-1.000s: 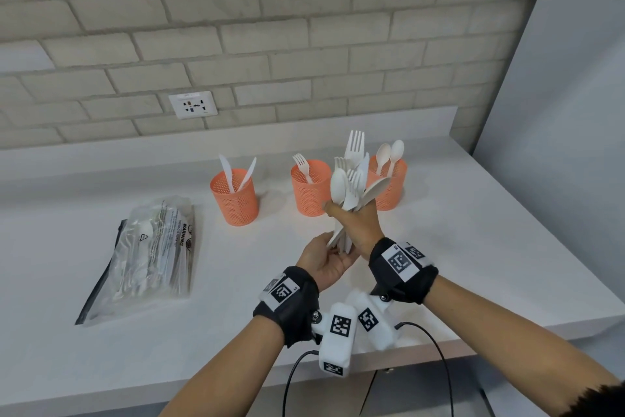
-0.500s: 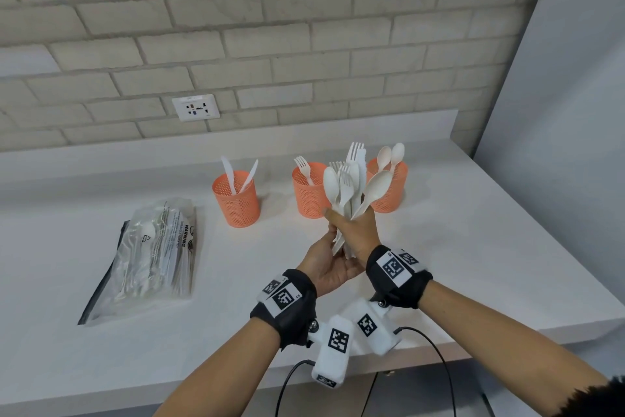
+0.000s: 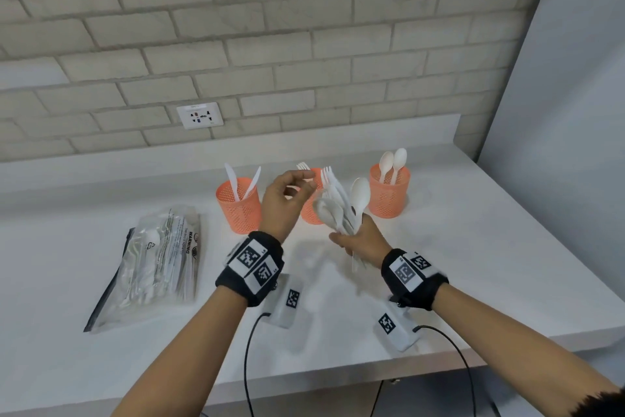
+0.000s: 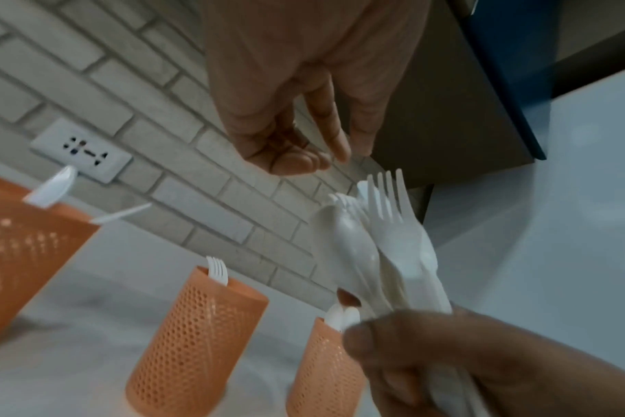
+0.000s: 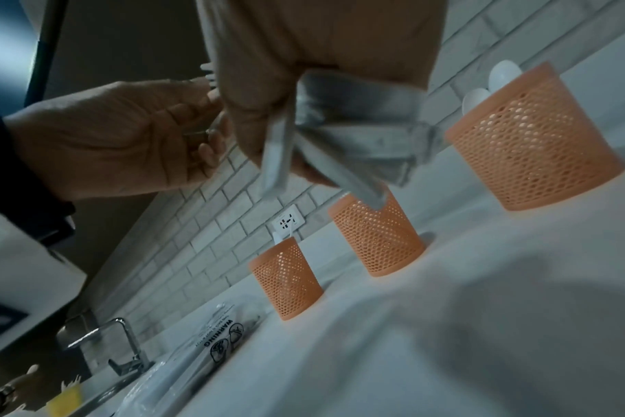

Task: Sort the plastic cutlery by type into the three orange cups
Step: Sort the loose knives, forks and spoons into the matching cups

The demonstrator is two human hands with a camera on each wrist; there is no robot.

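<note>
My right hand (image 3: 355, 241) grips a bundle of white plastic cutlery (image 3: 341, 207) by the handles, with forks and spoons fanned upward in front of the middle cup. My left hand (image 3: 304, 180) hovers at the bundle's top left, fingers loosely curled and holding nothing; the left wrist view shows it (image 4: 318, 160) just above the fork tines (image 4: 386, 197). Three orange mesh cups stand in a row: the left cup (image 3: 238, 205) holds two knives, the middle cup (image 3: 313, 214) a fork, the right cup (image 3: 389, 193) two spoons.
A clear plastic bag (image 3: 159, 257) of more cutlery lies on the white counter (image 3: 473, 264) to the left. A brick wall with a socket (image 3: 199, 115) backs the counter, and a grey panel closes the right side. A faucet (image 5: 100, 338) shows at far left.
My left hand rose from under the bundle's handles to beside its upper tips. The right hand still grips the bundle, now lower and in front of the middle cup.
</note>
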